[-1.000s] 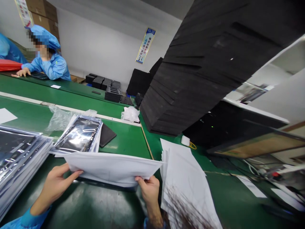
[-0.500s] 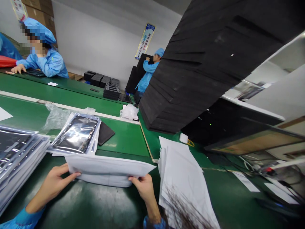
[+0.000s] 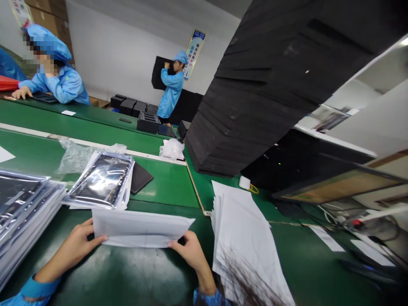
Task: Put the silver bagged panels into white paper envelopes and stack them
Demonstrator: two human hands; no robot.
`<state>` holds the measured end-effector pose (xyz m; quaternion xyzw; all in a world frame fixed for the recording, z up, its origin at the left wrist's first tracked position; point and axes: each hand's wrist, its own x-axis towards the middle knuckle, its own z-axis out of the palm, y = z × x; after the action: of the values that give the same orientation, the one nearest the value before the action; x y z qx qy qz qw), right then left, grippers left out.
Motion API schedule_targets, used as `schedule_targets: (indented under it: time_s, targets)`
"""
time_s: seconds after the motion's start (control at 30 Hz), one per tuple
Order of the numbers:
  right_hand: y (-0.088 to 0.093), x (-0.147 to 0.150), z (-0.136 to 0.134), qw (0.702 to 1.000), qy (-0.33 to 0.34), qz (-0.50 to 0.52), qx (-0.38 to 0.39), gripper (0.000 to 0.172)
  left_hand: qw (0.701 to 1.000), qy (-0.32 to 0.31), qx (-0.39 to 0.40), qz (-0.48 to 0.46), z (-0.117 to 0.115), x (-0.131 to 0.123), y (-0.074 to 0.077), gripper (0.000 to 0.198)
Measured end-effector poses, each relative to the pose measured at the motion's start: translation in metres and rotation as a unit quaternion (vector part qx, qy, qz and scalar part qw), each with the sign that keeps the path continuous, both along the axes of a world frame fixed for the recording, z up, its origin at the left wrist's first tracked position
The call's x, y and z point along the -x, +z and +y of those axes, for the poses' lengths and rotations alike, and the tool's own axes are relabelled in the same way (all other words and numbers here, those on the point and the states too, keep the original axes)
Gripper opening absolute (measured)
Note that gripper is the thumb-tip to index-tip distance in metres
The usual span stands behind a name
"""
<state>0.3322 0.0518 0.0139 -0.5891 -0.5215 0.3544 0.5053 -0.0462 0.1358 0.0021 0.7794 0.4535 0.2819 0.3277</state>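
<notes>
Left stack (image 3: 32, 221): glossy, film-wrapped dark panels are layering with white sheets, the view cutting off their left side.
Left hand (image 3: 78, 244): I'm pinching the left end of a white sheet (image 3: 140, 229), some fingers hiding behind it.
Wrapped panel (image 3: 100, 180): it's lying beyond the sheet, rectangular and shiny, glare washing out its middle.
Sheet position: it's spanning my two hands over the smooth, dark green tabletop (image 3: 134, 276), long, thin, creasing low down; its far face is hiding.
Right hand (image 3: 193, 250): I'm gripping the lower right edge, thumb showing in front.
Paper pile (image 3: 242, 225): matte sheets are fanning unevenly, blurry dark strands (image 3: 248, 280) covering the bottom.
</notes>
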Motion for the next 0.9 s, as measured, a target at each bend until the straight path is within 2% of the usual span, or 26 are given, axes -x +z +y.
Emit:
schedule_targets:
  time_s: [0.07, 0.23, 0.33, 0.47, 0.63, 0.73, 0.8, 0.9]
  targets:
    - [0.001, 0.001, -0.001, 0.999, -0.016, 0.004, -0.029, 0.027, 1.0, -0.001, -0.003, -0.005, -0.001, -0.001, 0.003, 0.029]
    - [0.0, 0.002, -0.002, 0.994, -0.068, -0.028, -0.077, 0.01, 0.999, 0.031, 0.007, -0.034, -0.008, -0.004, 0.017, 0.03]
    - [0.0, 0.001, -0.002, 0.993, -0.073, -0.041, -0.085, 0.007, 0.992, 0.064, 0.054, -0.092, -0.013, -0.006, 0.027, 0.045]
    - [-0.001, 0.0, -0.002, 0.994, -0.064, -0.045, -0.075, 0.005, 0.991, 0.071, 0.052, -0.101, -0.014, -0.006, 0.031, 0.037]
    - [-0.001, 0.001, 0.0, 0.998, -0.025, -0.035, -0.05, 0.014, 0.998, 0.024, 0.047, -0.047, -0.007, -0.008, 0.032, 0.038]
    - [0.0, 0.001, 0.0, 0.998, -0.022, 0.0, -0.056, 0.013, 0.995, 0.029, 0.073, -0.054, -0.007, -0.009, 0.034, 0.042]
    - [-0.001, 0.001, 0.001, 0.996, -0.045, 0.031, -0.071, 0.024, 0.991, 0.04, 0.104, -0.078, -0.009, -0.01, 0.033, 0.043]
    - [-0.001, 0.003, 0.003, 0.98, -0.124, 0.13, -0.086, 0.035, 0.978, 0.04, 0.167, -0.118, -0.012, -0.01, 0.031, 0.043]
